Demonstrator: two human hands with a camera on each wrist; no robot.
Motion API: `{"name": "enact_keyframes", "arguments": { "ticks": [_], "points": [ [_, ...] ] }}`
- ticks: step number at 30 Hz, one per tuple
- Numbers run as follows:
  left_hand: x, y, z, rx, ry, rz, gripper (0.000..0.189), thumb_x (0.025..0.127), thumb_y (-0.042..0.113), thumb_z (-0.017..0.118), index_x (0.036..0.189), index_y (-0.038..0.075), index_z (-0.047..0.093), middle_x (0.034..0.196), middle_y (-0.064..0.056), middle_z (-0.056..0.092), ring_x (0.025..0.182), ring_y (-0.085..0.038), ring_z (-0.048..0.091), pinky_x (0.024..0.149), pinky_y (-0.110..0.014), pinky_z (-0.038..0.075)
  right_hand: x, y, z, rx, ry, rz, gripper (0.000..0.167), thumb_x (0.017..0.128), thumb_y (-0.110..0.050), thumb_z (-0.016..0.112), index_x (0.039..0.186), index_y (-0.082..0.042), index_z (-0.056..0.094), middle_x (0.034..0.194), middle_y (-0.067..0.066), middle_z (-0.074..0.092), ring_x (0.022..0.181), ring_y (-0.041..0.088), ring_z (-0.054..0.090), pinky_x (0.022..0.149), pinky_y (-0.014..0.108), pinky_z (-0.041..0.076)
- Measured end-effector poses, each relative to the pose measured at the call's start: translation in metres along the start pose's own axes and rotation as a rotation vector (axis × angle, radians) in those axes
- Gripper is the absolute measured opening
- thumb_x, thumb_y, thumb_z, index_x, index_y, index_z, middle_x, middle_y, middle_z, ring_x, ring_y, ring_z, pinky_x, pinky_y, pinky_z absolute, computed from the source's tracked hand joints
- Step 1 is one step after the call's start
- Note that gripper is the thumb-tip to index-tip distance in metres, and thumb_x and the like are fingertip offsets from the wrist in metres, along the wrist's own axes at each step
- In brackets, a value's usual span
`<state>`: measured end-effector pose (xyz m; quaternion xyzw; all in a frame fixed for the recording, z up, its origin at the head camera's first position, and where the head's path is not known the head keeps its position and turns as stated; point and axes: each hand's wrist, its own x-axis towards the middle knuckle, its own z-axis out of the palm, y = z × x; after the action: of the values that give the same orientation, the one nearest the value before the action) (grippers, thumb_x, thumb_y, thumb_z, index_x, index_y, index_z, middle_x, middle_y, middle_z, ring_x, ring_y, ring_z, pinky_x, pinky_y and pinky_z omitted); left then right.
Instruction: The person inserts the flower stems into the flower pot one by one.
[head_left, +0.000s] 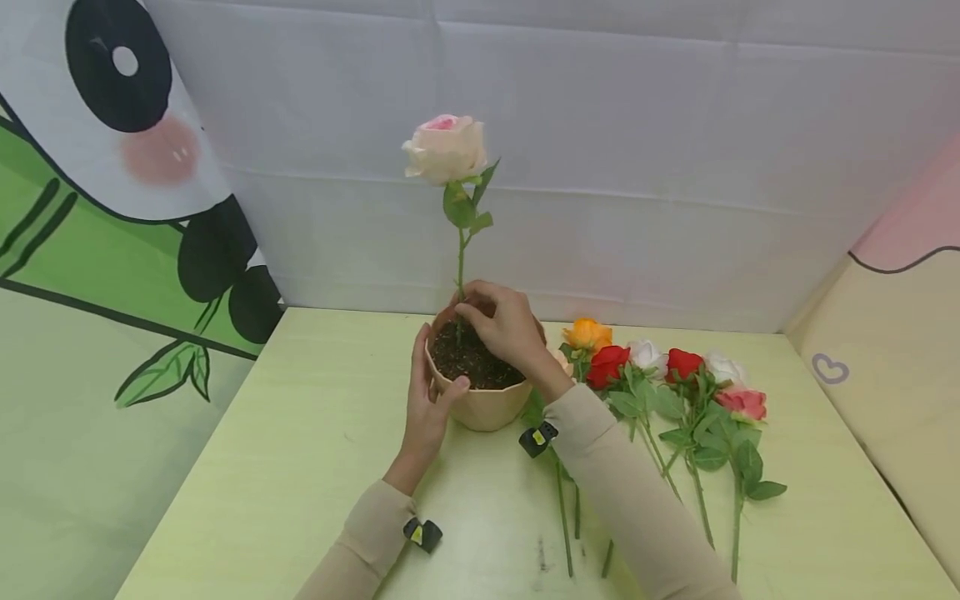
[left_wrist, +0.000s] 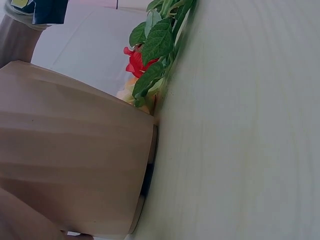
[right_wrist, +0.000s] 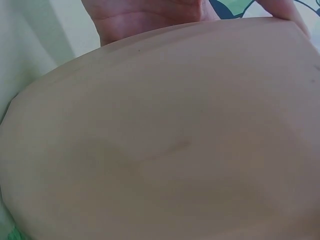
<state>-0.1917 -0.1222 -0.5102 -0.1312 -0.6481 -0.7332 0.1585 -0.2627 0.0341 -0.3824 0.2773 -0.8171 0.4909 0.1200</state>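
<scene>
Showing no readable writing: pot (head_left: 480, 408)

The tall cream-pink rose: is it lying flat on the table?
No, the cream-pink rose stands upright in the soil of the beige pot.

Two bare hands in long beige sleeves.
Each sleeve (head_left: 630, 500) fits closely to the wrist, where a small black clip (head_left: 537, 438) with a yellow mark sits.

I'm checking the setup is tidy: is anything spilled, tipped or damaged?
Nothing stands out. The pot sits upright, soil inside, the pale rose standing straight. The left hand steadies the pot; the right hand is at the stem. Spare roses lie on the table.
</scene>
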Motion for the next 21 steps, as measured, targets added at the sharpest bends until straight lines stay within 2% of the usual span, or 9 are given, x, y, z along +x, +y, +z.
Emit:
{"name": "enact_keyframes", "arguments": {
  "ticks": [4,6,8,9,11,15,18,21],
  "points": [
    [0.002,-0.010,-0.002,-0.012,-0.006,0.021,0.097,0.101,0.031,0.074,0.180,0.027,0.017,0.186,-0.006,0.012,0.168,-0.038,0.021,0.129,-0.067,0.027,0.000,0.001,0.000,-0.010,-0.015,0.017,0.010,0.106,-0.009,0.076,0.112,-0.004,0.082,0.101,0.011,0.083,0.092,0.025,0.081,0.087,0.037,0.066],
    [0.003,-0.014,-0.004,-0.015,-0.010,0.022,0.098,0.101,0.031,0.074,0.180,0.029,0.017,0.186,-0.006,0.012,0.168,-0.038,0.021,0.129,-0.066,0.027,0.001,0.001,0.000,-0.024,-0.017,0.028,0.011,0.106,-0.009,0.076,0.112,-0.003,0.082,0.102,0.012,0.083,0.093,0.025,0.082,0.088,0.037,0.066],
    [0.004,-0.016,-0.006,0.021,-0.002,0.016,0.097,0.102,0.031,0.075,0.180,0.031,0.017,0.186,-0.004,0.014,0.168,-0.036,0.024,0.129,-0.059,0.032,0.001,0.000,0.000,-0.033,-0.018,0.037,0.011,0.106,-0.009,0.076,0.113,-0.003,0.082,0.102,0.012,0.083,0.094,0.026,0.082,0.089,0.037,0.066],
    [0.004,-0.015,-0.006,0.030,0.001,0.009,0.096,0.103,0.030,0.075,0.180,0.031,0.018,0.186,-0.004,0.014,0.168,-0.035,0.025,0.128,-0.055,0.033,0.001,0.000,0.000,-0.042,-0.017,0.039,0.011,0.106,-0.009,0.076,0.113,-0.002,0.082,0.103,0.012,0.083,0.094,0.026,0.082,0.089,0.038,0.066],
    [0.003,-0.006,-0.004,0.028,-0.001,-0.005,0.097,0.102,0.029,0.075,0.180,0.031,0.018,0.186,-0.003,0.014,0.168,-0.035,0.024,0.128,-0.057,0.033,0.001,0.000,0.000,-0.061,-0.016,0.041,0.012,0.105,-0.009,0.077,0.114,-0.002,0.083,0.104,0.013,0.084,0.095,0.027,0.082,0.089,0.039,0.066],
    [0.000,0.012,0.001,-0.005,-0.001,-0.033,0.097,0.100,0.024,0.072,0.180,0.027,0.017,0.186,-0.004,0.011,0.169,-0.038,0.019,0.130,-0.067,0.025,0.000,-0.002,0.000,-0.088,-0.019,0.038,0.014,0.106,-0.010,0.077,0.115,-0.002,0.083,0.106,0.013,0.084,0.096,0.027,0.083,0.088,0.040,0.067],
    [0.002,0.000,-0.003,0.004,-0.007,-0.026,0.097,0.101,0.025,0.072,0.180,0.029,0.015,0.187,-0.002,0.010,0.169,-0.037,0.019,0.130,-0.065,0.027,0.000,-0.002,-0.001,-0.091,-0.023,0.038,0.015,0.106,-0.010,0.076,0.116,-0.002,0.084,0.107,0.013,0.084,0.097,0.027,0.083,0.088,0.040,0.067],
    [0.007,-0.040,-0.016,-0.001,-0.019,-0.020,0.100,0.101,0.032,0.077,0.179,0.039,0.017,0.186,0.008,0.011,0.170,-0.027,0.019,0.130,-0.060,0.029,0.000,-0.002,-0.001,-0.091,-0.029,0.035,0.015,0.106,-0.009,0.076,0.116,-0.001,0.084,0.108,0.014,0.084,0.097,0.026,0.083,0.086,0.039,0.067]
  ]
}}
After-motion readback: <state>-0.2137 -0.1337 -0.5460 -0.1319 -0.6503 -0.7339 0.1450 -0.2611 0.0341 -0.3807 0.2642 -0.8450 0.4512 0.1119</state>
